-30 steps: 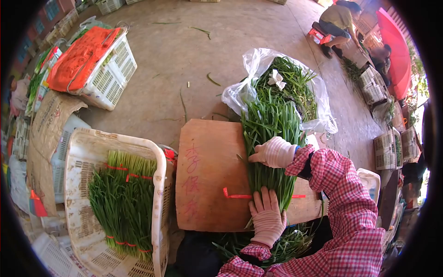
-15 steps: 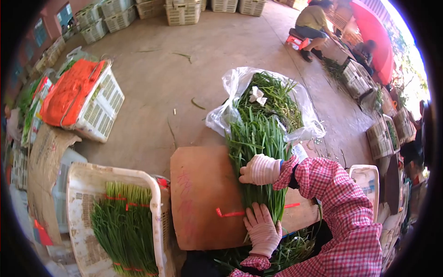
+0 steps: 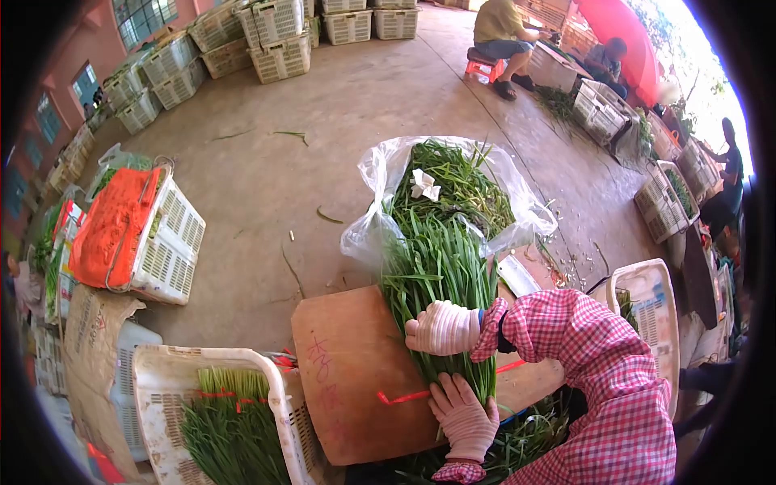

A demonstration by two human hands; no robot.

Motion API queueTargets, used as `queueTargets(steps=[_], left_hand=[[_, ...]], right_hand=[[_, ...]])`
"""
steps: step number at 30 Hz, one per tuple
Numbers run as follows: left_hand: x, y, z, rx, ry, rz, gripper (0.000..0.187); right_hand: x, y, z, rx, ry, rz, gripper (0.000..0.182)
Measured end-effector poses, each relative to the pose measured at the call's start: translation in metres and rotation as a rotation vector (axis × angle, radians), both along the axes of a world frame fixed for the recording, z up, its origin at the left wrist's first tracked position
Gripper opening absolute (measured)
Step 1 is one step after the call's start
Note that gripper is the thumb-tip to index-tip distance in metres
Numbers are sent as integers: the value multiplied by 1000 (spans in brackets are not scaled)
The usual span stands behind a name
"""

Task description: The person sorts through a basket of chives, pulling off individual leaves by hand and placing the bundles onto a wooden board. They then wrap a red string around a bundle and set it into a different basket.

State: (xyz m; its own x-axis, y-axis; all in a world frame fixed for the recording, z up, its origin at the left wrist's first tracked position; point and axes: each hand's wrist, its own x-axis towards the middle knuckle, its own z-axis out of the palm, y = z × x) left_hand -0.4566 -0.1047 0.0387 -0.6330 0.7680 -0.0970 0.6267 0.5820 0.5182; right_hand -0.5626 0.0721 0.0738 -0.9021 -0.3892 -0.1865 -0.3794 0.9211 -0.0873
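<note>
My right hand (image 3: pixel 444 327), in a pale striped glove with bare fingertips, is closed around a thick bunch of garlic chives (image 3: pixel 440 263). Its fingers are mostly hidden by the glove and knuckles. Lower down, my left hand (image 3: pixel 464 415), gloved alike, lies open with fingers spread against the bunch's near end. The leaves rest across a brown board (image 3: pixel 347 356) with pink writing. A red tie strip (image 3: pixel 404 396) runs under the bunch and shows on both sides. Past the far end, an open clear plastic bag (image 3: pixel 373 222) holds more loose greens (image 3: pixel 465 174) with a crumpled white scrap (image 3: pixel 424 185).
To the left, a white crate (image 3: pixel 279 388) holds tied chives. Behind it stands a crate with an orange cover (image 3: pixel 117 226). A pale flat rectangular object (image 3: pixel 518 276) lies on the board's right. Another basket (image 3: pixel 667 323) is at right. Stacked crates and a seated person (image 3: pixel 501 40) are farther off.
The view has shifted, so the background sits lower and further left. Both hands keep nearly the same hold and place on the bunch.
</note>
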Motion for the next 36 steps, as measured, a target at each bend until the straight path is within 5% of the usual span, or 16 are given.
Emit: queueTargets(steps=[9, 14, 16, 17, 21, 25, 33, 36], left_hand=[[-4, -1, 2, 40, -16, -20, 88], [-4, -1, 0, 35, -9, -17, 88], [-3, -2, 1, 31, 6, -16, 87], [-3, -2, 1, 23, 0, -19, 87], [-4, -1, 1, 8, -8, -13, 86], [-2, 0, 1, -3, 3, -17, 87], [-1, 1, -1, 6, 17, -13, 90], [0, 1, -3, 11, 40, -15, 91]], right_hand=[[-11, 16, 6, -182, 166, -357, 19], [-38, 57, 49, -271, 622, -558, 18], [-56, 73, 81, -171, 849, -632, 50], [-61, 83, 86, -158, 794, -666, 58], [-65, 95, 78, 69, 120, -482, 37], [-65, 86, 48, 217, -196, -402, 28], [-63, 95, 21, 236, -241, -316, 21], [-53, 107, 24, -8, 78, -589, 20]])
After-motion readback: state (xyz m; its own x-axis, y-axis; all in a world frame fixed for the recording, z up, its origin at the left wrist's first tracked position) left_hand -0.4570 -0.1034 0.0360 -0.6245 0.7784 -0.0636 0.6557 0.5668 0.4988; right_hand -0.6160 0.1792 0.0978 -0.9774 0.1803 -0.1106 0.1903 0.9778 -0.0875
